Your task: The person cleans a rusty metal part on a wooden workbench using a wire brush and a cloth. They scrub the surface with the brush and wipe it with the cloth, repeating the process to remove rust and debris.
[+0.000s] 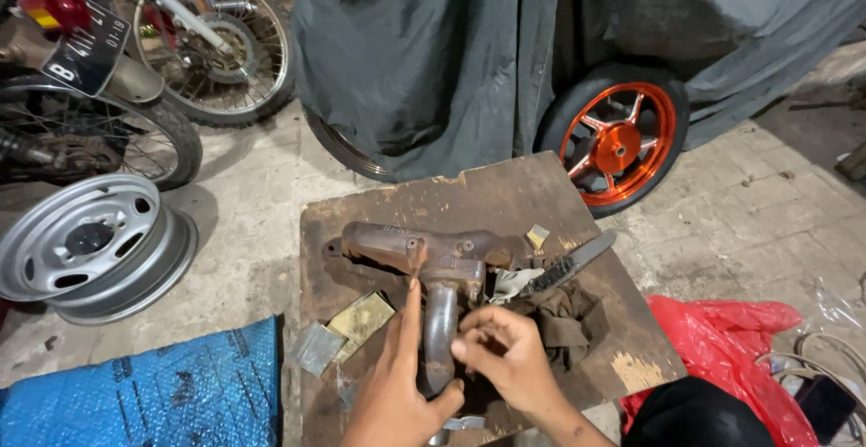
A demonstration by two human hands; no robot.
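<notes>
A rusty brown metal manifold with a curved pipe [431, 271] lies on a worn wooden board [505, 199] set on the floor. My left hand [401, 384] lies along the left side of the curved pipe, index finger stretched up toward the flange and thumb hooked under the pipe's lower end. My right hand [505, 352] is bent over the pipe's right side, fingertips pinched against it; whether something small is in them is not clear. A dark rag [568, 316] lies just right of that hand.
A file or wire brush [568, 267] rests at the board's right, and sandpaper pieces [347, 330] at its left. Around the board: a silver steel wheel rim [90, 244], blue plastic sheet [153, 393], red plastic bag [731, 348], an orange-rimmed wheel [618, 140] under a grey cover, and motorcycle wheels [212, 36].
</notes>
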